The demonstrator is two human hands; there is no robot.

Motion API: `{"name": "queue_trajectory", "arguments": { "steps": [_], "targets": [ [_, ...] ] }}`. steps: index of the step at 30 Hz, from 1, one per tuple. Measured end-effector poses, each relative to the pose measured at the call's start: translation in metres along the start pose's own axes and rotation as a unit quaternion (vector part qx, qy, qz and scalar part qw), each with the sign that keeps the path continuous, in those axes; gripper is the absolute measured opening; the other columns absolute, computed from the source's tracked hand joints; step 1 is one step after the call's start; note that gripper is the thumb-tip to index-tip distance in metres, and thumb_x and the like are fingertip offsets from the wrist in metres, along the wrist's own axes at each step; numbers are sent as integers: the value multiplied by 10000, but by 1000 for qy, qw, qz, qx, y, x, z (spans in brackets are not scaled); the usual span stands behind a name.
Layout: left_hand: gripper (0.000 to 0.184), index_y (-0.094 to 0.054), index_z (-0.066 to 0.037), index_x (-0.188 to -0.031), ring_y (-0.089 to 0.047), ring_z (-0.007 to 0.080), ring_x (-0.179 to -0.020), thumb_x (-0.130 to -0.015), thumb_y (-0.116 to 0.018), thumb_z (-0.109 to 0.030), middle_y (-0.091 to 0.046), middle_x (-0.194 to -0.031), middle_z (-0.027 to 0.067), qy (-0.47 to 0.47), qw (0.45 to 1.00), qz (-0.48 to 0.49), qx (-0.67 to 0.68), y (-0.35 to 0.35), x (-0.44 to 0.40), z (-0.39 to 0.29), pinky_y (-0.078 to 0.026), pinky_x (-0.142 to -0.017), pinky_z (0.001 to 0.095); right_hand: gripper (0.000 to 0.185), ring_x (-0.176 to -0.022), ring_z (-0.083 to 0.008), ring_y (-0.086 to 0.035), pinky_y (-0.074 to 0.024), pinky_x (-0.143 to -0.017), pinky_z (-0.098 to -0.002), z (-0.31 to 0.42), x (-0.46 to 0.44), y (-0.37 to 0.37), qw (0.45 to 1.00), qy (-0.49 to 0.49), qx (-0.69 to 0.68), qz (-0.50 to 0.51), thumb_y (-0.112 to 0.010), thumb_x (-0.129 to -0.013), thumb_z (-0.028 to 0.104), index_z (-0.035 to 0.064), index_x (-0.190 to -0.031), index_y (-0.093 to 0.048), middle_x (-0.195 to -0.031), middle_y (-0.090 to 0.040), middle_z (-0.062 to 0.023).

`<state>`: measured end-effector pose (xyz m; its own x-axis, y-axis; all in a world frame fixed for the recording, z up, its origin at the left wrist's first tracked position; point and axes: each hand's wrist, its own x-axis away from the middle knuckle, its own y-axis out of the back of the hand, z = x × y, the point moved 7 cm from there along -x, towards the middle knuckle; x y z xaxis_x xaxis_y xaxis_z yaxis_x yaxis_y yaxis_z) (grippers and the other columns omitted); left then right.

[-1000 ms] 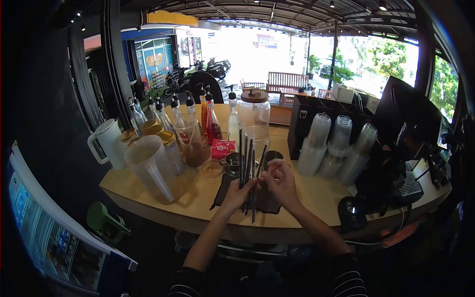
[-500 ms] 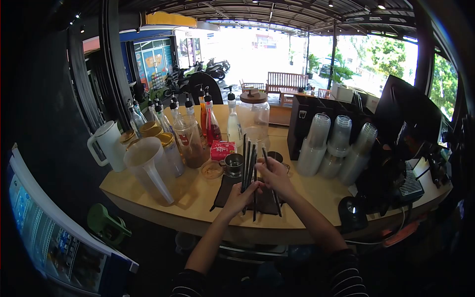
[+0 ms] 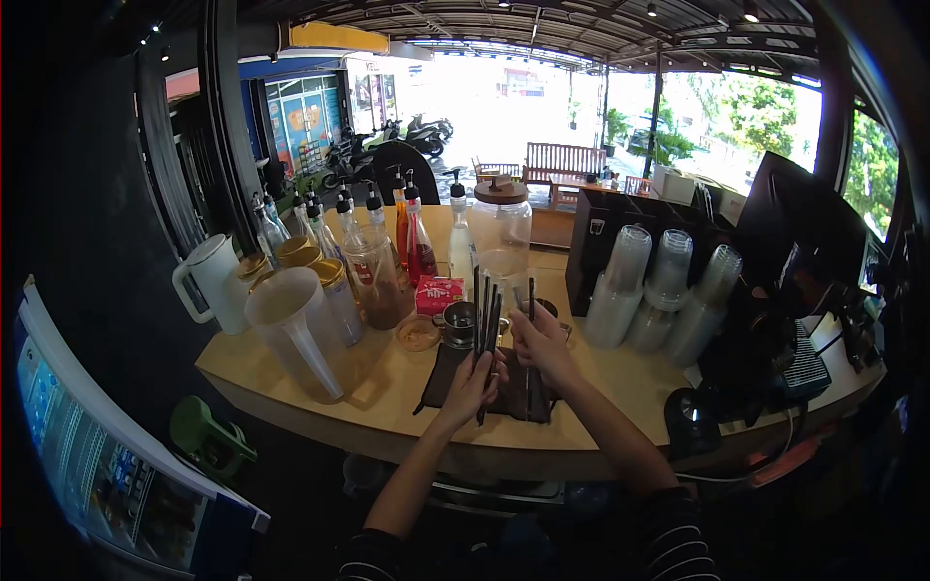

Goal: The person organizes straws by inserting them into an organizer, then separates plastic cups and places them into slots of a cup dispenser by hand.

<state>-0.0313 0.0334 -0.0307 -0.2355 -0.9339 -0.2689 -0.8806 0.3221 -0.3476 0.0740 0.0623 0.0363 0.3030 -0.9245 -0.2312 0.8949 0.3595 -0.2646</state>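
Observation:
My left hand [image 3: 473, 384] is wrapped round a bunch of several long black straws [image 3: 486, 324], held roughly upright. To its right, my right hand [image 3: 544, 347] pinches a single black straw [image 3: 531, 293], also near upright and apart from the bunch. Both hands are above a dark cloth [image 3: 441, 380] spread at the counter's front. Just beyond them stand a small metal cup [image 3: 458, 327] and a red packet [image 3: 439, 295]. A round, tan-coloured lid or dish [image 3: 418, 335] lies left of the cup.
On the wooden counter [image 3: 601, 416], a clear pitcher [image 3: 281, 315], white jug [image 3: 208, 281] and several pump bottles [image 3: 418, 242] stand left. A large lidded jar [image 3: 502, 232] is behind. Stacked plastic cups [image 3: 620, 290] and a coffee machine [image 3: 804, 358] are right.
My right hand has shifted slightly right, and its straw has turned from slanted to nearly upright. The straws in my left hand sit closer together, with its fingers curled further round them.

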Motion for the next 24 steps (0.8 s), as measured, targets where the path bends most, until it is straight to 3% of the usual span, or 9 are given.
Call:
{"name": "queue_trajectory", "arguments": {
  "steps": [4, 6, 10, 12, 16, 22, 24],
  "targets": [
    [301, -478, -35, -1013, -342, 15, -433, -978, -344, -303, -523, -725, 33, 10, 1000, 14, -10, -3, 2, 4, -279, -390, 171, 201, -426, -17, -361, -256, -359, -184, 10, 1, -4, 993, 34, 107, -31, -604, -867, 200, 64, -815, -464, -618, -438, 46],
    [304, -480, -31, -1006, -349, 17, -434, -978, -345, -302, -522, -716, 33, 8, 1000, 16, -14, -5, 2, 4, -285, -393, 172, 216, -423, -7, -366, -253, -363, -188, 6, -2, -6, 990, 23, 139, 7, -657, -829, 193, 64, -774, -492, -567, -431, 62],
    [326, -486, -16, -1014, -395, 27, -446, -978, -340, -305, -521, -700, 31, -6, 999, 26, -35, -7, 2, 2, -317, -400, 176, 217, -413, -3, -348, -254, -368, -189, 6, -2, -7, 988, 14, 151, 1, -645, -838, 204, 71, -738, -506, -526, -419, 70],
    [334, -490, -13, -1025, -412, 32, -450, -979, -335, -306, -523, -698, 32, -13, 998, 19, -56, -8, 3, 0, -330, -401, 178, 208, -410, -4, -358, -262, -367, -190, 7, -5, -3, 978, 56, 198, -24, -634, -846, 211, 63, -752, -522, -513, -422, 69],
    [364, -502, -12, -1046, -444, 46, -453, -979, -322, -321, -535, -691, 33, -18, 996, 8, -86, -8, 3, -1, -359, -403, 186, 215, -408, -4, -370, -271, -364, -196, 13, -4, 0, 982, 88, 162, -48, -621, -856, 224, 55, -755, -536, -521, -436, 65],
    [393, -526, -26, -1022, -457, 57, -444, -976, -317, -355, -550, -687, 33, -27, 992, 50, -117, -15, 2, 2, -362, -401, 185, 233, -488, -25, -407, -327, -435, -218, 24, 6, -8, 963, 74, 254, -50, -607, -864, 234, 11, -807, -570, -567, -463, 46],
    [391, -535, -29, -1013, -474, 56, -474, -976, -318, -352, -555, -705, 30, -9, 989, 51, -141, -13, 2, 4, -365, -414, 183, 286, -512, -33, -440, -357, -463, -213, 20, 4, -6, 966, 73, 248, -22, -550, -899, 278, 13, -791, -548, -571, -466, 36]
  ]
}}
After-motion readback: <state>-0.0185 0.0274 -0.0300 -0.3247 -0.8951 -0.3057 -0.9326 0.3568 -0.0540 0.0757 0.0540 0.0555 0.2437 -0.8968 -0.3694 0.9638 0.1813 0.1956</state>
